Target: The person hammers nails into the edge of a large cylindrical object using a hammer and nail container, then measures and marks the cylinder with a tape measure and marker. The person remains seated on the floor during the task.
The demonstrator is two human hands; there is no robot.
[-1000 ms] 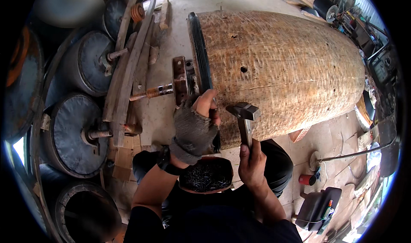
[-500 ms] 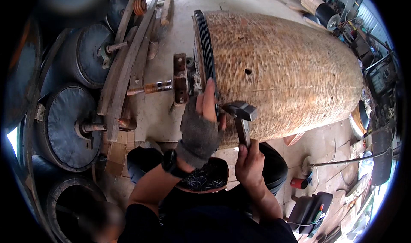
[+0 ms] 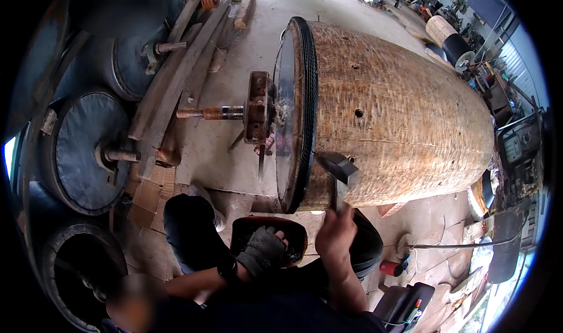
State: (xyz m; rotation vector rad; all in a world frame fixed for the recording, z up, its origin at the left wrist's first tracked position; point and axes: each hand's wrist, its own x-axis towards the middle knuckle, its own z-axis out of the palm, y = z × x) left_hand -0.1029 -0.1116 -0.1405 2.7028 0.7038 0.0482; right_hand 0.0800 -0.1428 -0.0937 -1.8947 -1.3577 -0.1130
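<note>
Large barrel-shaped drum wound in tan woven fibre (image 3: 399, 116) lies on its side on the concrete floor (image 3: 217, 151), its near end ringed by a black ribbed band (image 3: 307, 110) around a dark disc face. A rusty shaft with a bracket (image 3: 256, 113) juts from that end.

Steel hammer with a dark head (image 3: 338, 170): head sits against the lower rim of the band, touching or just off it; cannot tell which. Right hand (image 3: 335, 236), bare, is wrapped tight around the handle below.

Left hand (image 3: 262, 252), in a dark fingerless glove, rests with fingers loosely curled on the rim of a black tub with a red edge (image 3: 296, 236), off the drum, gripping nothing.

Progress, as a judgement: band looks seated all round the visible rim; hammering appears under way at the lower edge, with no way to judge how much is left.

Around: several dark round drum bodies with shafts (image 3: 88, 148) stacked at left, wooden planks (image 3: 176, 80) beside them, a red can (image 3: 390, 268) at right.
</note>
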